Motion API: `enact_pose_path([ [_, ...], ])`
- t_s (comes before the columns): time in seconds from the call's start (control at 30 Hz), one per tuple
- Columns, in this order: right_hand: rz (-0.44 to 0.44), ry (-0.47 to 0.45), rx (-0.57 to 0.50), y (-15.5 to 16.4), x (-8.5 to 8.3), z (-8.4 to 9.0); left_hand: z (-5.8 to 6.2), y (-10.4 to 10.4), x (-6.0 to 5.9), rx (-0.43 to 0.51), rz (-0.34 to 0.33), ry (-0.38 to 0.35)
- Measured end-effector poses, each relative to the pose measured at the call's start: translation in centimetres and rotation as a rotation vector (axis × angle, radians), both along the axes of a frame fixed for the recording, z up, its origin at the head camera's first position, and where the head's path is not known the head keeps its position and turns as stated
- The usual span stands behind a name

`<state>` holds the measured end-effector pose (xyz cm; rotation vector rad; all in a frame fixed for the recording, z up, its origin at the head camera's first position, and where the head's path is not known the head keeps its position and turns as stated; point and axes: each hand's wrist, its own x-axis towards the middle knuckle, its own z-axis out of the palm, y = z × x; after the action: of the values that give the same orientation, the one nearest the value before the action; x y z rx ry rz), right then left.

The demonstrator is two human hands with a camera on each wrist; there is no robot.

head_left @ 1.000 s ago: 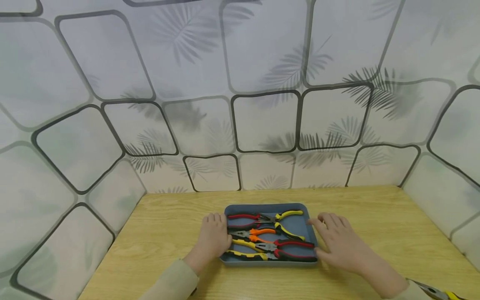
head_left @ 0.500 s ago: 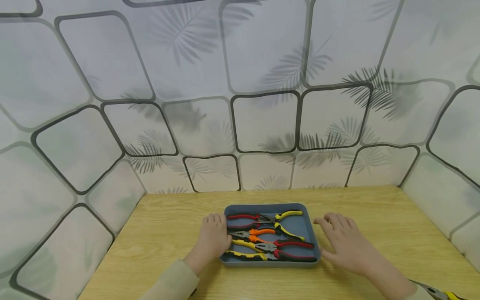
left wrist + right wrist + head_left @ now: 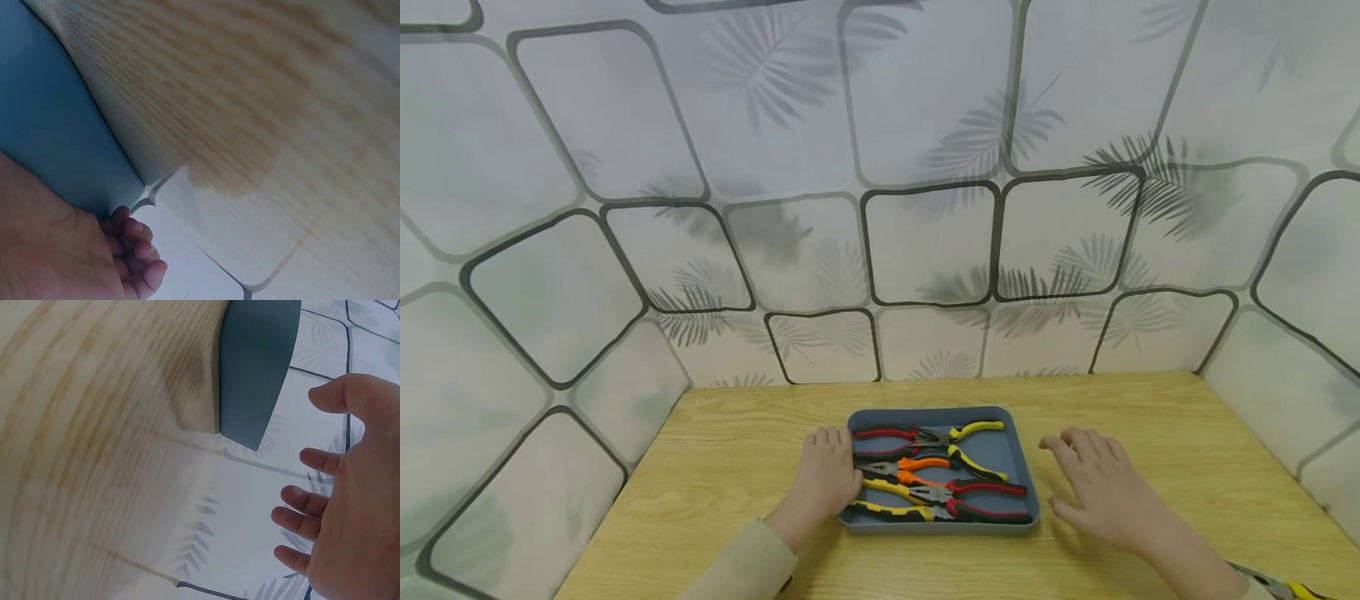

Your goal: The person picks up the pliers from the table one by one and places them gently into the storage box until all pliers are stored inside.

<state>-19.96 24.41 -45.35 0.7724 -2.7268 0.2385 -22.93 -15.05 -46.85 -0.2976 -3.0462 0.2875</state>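
A blue-grey tray [image 3: 925, 527] lies on the wooden table, holding several pliers with red-black, yellow-black and orange handles. Among them are the orange-handled pliers [image 3: 917, 464] in the middle and red-black pliers [image 3: 988, 489] at the lower right. At the tray's left end, my left hand [image 3: 826, 471] grips the rim, the thumb over the edge and the fingers bent along the outside; the left wrist view hides the thumb behind the wall. My right hand [image 3: 1101, 487] hovers to the right of the tray, apart from it, fingers spread and relaxed, holding nothing in the right wrist view.
Another pair of pliers [image 3: 1270, 583], partly cut off, lies by the right forearm at the frame's lower right. The wooden table [image 3: 737, 433] meets a patterned wall covering [image 3: 932, 250] at the back and both sides.
My right hand has come away from the tray's right edge and moved a little to the right. The left hand and the tray have stayed put.
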Motion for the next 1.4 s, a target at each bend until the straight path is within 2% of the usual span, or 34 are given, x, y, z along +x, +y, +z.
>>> enact_pose_path([
  [0.5, -0.067, -0.034, 0.004, 1.7, 0.7, -0.1, 0.3, 0.0, 0.0, 0.019, 0.002, -0.021],
  [0.77, -0.108, -0.085, 0.001, 2.4, 0.8, -0.2, 0.3, 0.0, 0.0, 0.004, 0.003, -0.024],
  [1.07, -0.135, -0.074, -0.015, 3.7, 1.1, -0.1, 0.1, 0.0, -0.1, -0.022, 0.005, -0.037],
  [1.4, -0.169, -0.061, -0.018, 5.3, 1.6, 0.1, 0.1, -0.1, 0.0, -0.002, -0.002, -0.027],
])
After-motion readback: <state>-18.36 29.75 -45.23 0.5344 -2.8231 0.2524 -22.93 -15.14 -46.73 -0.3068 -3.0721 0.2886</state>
